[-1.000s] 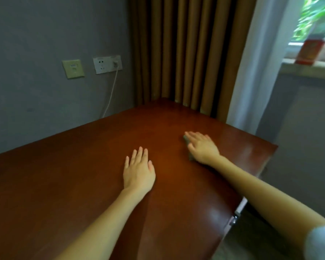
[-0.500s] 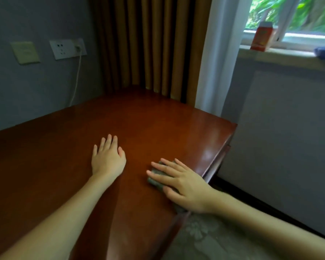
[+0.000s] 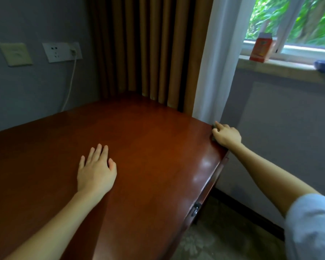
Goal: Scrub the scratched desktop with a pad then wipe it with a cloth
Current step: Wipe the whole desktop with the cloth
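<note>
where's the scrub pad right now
In the head view the pad is under the curled fingers of the right hand, at the far right edge of the desktop beside the white curtain. Only a dark sliver of it shows.

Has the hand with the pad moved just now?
Yes. The right hand with the pad has slid along the desktop edge to its far corner by the white curtain.

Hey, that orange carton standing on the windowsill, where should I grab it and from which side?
Wrap your fingers round the flat side walls of the orange carton at mid-height, coming from the room side. It stands upright on the tan windowsill with the white window frame close behind, and its sloped top probably gives a poorer hold.
</note>
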`<move>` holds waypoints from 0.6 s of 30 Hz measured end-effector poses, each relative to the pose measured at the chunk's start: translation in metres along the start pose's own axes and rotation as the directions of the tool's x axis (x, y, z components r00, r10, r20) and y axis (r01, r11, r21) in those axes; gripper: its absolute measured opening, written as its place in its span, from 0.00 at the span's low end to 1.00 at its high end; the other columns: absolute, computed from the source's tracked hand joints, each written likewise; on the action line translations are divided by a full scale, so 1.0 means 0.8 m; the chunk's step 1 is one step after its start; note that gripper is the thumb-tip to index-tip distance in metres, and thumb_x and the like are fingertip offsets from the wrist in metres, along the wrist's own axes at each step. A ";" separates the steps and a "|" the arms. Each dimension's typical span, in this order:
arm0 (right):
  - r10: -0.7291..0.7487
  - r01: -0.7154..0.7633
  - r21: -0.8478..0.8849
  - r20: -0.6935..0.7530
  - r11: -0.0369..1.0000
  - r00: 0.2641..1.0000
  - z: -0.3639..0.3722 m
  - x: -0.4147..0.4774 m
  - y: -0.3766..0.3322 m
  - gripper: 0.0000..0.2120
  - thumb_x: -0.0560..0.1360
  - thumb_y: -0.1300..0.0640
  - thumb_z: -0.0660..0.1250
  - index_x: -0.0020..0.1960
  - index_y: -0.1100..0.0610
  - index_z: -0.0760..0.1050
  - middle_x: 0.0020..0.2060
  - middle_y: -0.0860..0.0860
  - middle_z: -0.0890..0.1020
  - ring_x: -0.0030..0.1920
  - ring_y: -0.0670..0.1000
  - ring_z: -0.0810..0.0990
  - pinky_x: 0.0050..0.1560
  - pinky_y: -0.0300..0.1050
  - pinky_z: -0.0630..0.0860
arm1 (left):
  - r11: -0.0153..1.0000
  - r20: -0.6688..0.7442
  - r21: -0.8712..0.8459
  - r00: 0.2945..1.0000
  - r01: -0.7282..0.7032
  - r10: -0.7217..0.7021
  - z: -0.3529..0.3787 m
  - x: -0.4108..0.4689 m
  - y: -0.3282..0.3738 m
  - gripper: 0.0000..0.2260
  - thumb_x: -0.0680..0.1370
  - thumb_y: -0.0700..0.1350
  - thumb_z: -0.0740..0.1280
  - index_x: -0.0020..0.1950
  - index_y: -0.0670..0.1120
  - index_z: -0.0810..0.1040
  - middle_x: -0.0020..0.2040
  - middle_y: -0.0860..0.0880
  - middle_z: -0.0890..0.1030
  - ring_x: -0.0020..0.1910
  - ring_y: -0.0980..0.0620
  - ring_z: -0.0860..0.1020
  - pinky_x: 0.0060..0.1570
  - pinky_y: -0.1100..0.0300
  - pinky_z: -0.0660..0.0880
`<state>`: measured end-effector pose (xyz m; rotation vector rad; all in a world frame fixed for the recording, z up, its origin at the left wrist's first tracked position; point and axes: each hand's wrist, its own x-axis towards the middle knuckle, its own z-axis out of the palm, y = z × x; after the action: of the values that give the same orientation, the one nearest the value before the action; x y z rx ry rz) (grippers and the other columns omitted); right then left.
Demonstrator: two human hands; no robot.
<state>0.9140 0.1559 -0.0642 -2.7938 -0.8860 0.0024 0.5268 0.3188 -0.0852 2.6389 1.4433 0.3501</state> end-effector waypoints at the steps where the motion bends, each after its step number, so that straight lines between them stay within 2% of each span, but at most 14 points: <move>1: -0.042 0.042 -0.027 -0.002 0.999 0.999 0.002 -0.008 -0.009 0.26 0.79 0.48 0.47 0.77 0.47 0.55 0.74 0.56 0.63 0.72 0.60 0.63 0.72 0.52 0.59 | 1.000 0.003 0.001 1.000 0.000 0.000 -0.001 0.000 0.001 0.25 0.83 0.53 0.46 0.79 0.50 0.48 0.79 0.51 0.48 0.78 0.53 0.46 0.76 0.52 0.45; 3: -0.201 0.202 -0.040 0.022 0.979 0.979 0.004 -0.036 -0.036 0.26 0.79 0.47 0.46 0.77 0.47 0.54 0.76 0.53 0.59 0.75 0.56 0.57 0.74 0.50 0.54 | 1.000 0.010 0.002 1.000 0.002 -0.002 -0.002 0.000 0.002 0.24 0.83 0.53 0.45 0.79 0.50 0.48 0.79 0.51 0.47 0.78 0.53 0.46 0.76 0.52 0.44; 5: -0.382 0.384 -0.009 0.085 0.923 0.920 0.011 -0.079 -0.082 0.29 0.76 0.43 0.43 0.77 0.45 0.53 0.77 0.50 0.57 0.76 0.53 0.54 0.75 0.48 0.50 | 1.000 0.015 -0.002 1.000 0.004 -0.004 -0.003 -0.001 0.003 0.24 0.83 0.53 0.45 0.79 0.50 0.48 0.79 0.51 0.47 0.78 0.53 0.45 0.76 0.52 0.44; 7: -0.606 0.607 0.019 0.098 0.795 0.790 0.024 -0.140 -0.143 0.30 0.75 0.42 0.42 0.77 0.44 0.53 0.76 0.49 0.57 0.76 0.52 0.53 0.75 0.49 0.49 | 1.000 0.025 -0.001 1.000 0.001 -0.001 -0.005 -0.003 0.003 0.24 0.83 0.53 0.45 0.79 0.50 0.47 0.79 0.50 0.47 0.78 0.52 0.45 0.76 0.52 0.44; 9: -0.791 0.791 0.056 0.100 0.610 0.603 0.037 -0.195 -0.196 0.27 0.78 0.44 0.45 0.77 0.45 0.53 0.76 0.49 0.58 0.76 0.52 0.53 0.75 0.51 0.49 | 1.000 0.040 0.007 0.999 -0.003 0.003 -0.007 -0.004 0.004 0.24 0.83 0.53 0.45 0.79 0.49 0.47 0.79 0.50 0.46 0.78 0.52 0.45 0.76 0.52 0.44; 11: -0.880 0.876 0.105 0.136 0.471 0.456 0.039 -0.211 -0.220 0.25 0.81 0.46 0.50 0.77 0.46 0.52 0.76 0.49 0.58 0.76 0.52 0.53 0.75 0.50 0.47 | 1.000 0.053 0.011 0.999 -0.009 0.008 -0.008 -0.004 0.003 0.24 0.83 0.53 0.44 0.79 0.49 0.46 0.79 0.50 0.46 0.78 0.52 0.45 0.76 0.53 0.44; 12: -0.899 0.896 0.117 0.152 0.428 0.410 0.038 -0.200 -0.219 0.25 0.80 0.46 0.50 0.77 0.46 0.52 0.76 0.49 0.58 0.76 0.51 0.54 0.75 0.50 0.48 | 1.000 0.059 0.015 0.998 -0.015 0.014 -0.007 -0.003 0.001 0.24 0.83 0.53 0.45 0.79 0.50 0.46 0.79 0.50 0.46 0.78 0.53 0.45 0.76 0.54 0.44; 13: -0.901 0.898 0.121 0.155 0.424 0.405 0.035 -0.179 -0.212 0.26 0.80 0.45 0.50 0.77 0.46 0.53 0.76 0.49 0.59 0.76 0.51 0.55 0.75 0.49 0.49 | 1.000 0.067 0.016 0.998 -0.021 0.020 -0.008 0.000 -0.001 0.24 0.83 0.53 0.45 0.79 0.50 0.46 0.79 0.51 0.45 0.78 0.53 0.44 0.76 0.54 0.44; 14: -0.882 0.877 0.122 0.147 0.465 0.447 0.033 -0.149 -0.198 0.27 0.78 0.44 0.49 0.76 0.45 0.54 0.76 0.49 0.60 0.75 0.50 0.56 0.74 0.48 0.50 | 1.000 0.072 0.014 0.997 -0.026 0.025 -0.008 0.004 -0.004 0.25 0.83 0.54 0.45 0.79 0.51 0.45 0.79 0.51 0.45 0.78 0.53 0.44 0.76 0.54 0.43; 15: -0.829 0.822 0.114 0.127 0.557 0.544 0.032 -0.111 -0.179 0.28 0.77 0.43 0.48 0.76 0.45 0.55 0.76 0.49 0.60 0.75 0.50 0.56 0.74 0.48 0.51 | 0.999 0.072 0.014 0.997 -0.032 0.031 -0.008 0.009 -0.007 0.25 0.83 0.55 0.45 0.79 0.51 0.45 0.79 0.51 0.45 0.77 0.53 0.44 0.75 0.54 0.42; 16: -0.731 0.725 0.096 0.109 0.682 0.673 0.030 -0.069 -0.153 0.28 0.76 0.43 0.47 0.76 0.45 0.56 0.76 0.48 0.60 0.75 0.50 0.57 0.74 0.48 0.51 | 0.999 0.068 0.017 0.997 -0.039 0.038 -0.008 0.014 -0.009 0.25 0.83 0.55 0.45 0.79 0.51 0.45 0.79 0.51 0.45 0.77 0.53 0.44 0.75 0.55 0.42; 18: -0.453 0.452 0.024 0.078 0.892 0.888 0.023 0.010 -0.103 0.25 0.79 0.44 0.48 0.76 0.45 0.55 0.76 0.50 0.60 0.74 0.53 0.59 0.73 0.50 0.55 | 0.999 0.061 0.026 0.997 -0.045 0.044 -0.007 0.025 -0.013 0.25 0.83 0.56 0.45 0.79 0.52 0.45 0.79 0.51 0.44 0.77 0.53 0.43 0.75 0.55 0.41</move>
<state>0.8721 0.2297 -0.0657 -2.5262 -1.5356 0.0467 0.5276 0.3412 -0.0787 2.6818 1.3831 0.2548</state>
